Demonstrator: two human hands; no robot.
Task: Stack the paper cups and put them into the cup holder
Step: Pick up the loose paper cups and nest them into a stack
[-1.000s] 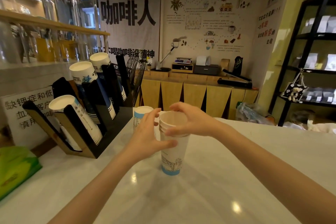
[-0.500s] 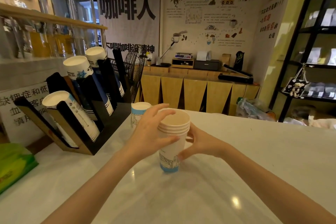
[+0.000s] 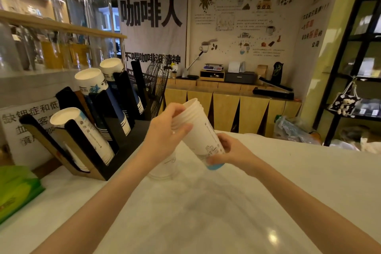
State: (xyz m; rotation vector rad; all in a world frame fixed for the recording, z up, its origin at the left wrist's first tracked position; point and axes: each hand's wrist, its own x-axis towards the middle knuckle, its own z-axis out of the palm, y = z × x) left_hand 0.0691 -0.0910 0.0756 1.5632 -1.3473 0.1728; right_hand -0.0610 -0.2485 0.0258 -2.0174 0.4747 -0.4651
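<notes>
A stack of white paper cups [image 3: 199,130] with a blue base hangs above the counter, tilted with its mouth pointing up and left toward the cup holder. My left hand [image 3: 165,130] grips the stack near its rim. My right hand [image 3: 228,150] holds its lower end. The black cup holder [image 3: 115,130] stands at the left, its slanted slots filled with rows of cups [image 3: 90,80]. One more cup [image 3: 165,167] stands on the counter, partly hidden behind my left wrist.
A green packet [image 3: 16,189] lies at the counter's left edge. A printed sign [image 3: 26,126] leans behind the holder, and a wire basket [image 3: 156,82] stands past it. The white counter [image 3: 206,212] spreads in front of me.
The stack stood upright on the counter; both hands have lifted it and tipped its mouth toward the holder. My right hand slid from the rim to the base.
</notes>
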